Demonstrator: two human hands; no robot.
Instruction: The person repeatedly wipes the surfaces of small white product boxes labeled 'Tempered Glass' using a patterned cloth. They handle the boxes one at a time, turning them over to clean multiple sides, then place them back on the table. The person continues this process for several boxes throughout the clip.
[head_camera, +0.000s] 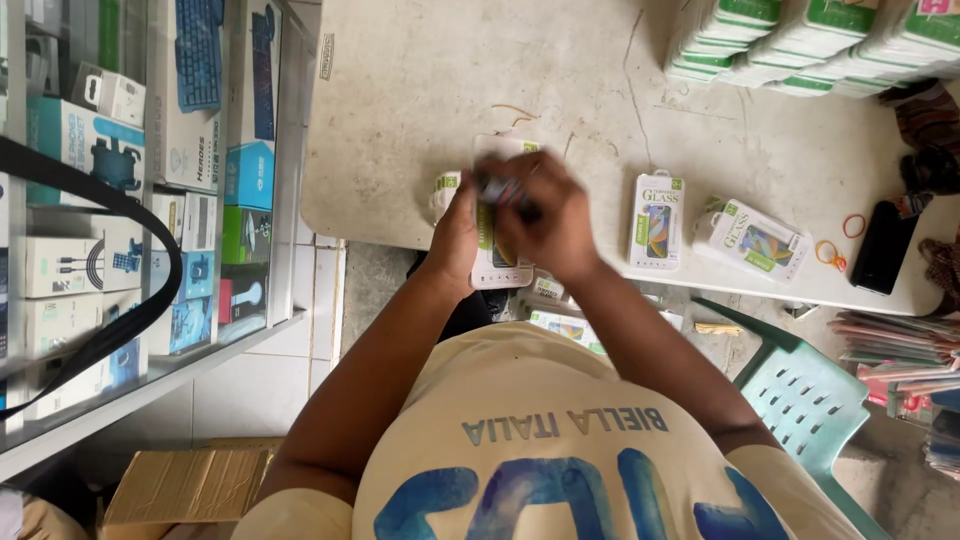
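My two hands meet over the near edge of a pale table (420, 100). My left hand (455, 235) grips the left side of a flat white package with green corners (492, 272) that lies on the table edge. Above it, my right hand (558, 228) is closed on a small dark object (505, 190), blurred, with a bit of red and blue on it. Its kind cannot be told. Another small white and green package (444, 186) peeks out just behind my left hand.
Two more white and green packages (655, 220) (755, 240) lie to the right, then orange rubber bands (830, 255) and a black phone (885, 245). Stacked packs (800, 40) fill the far right corner. A glass cabinet of boxes (150, 180) stands left, a green plastic chair (810, 400) right.
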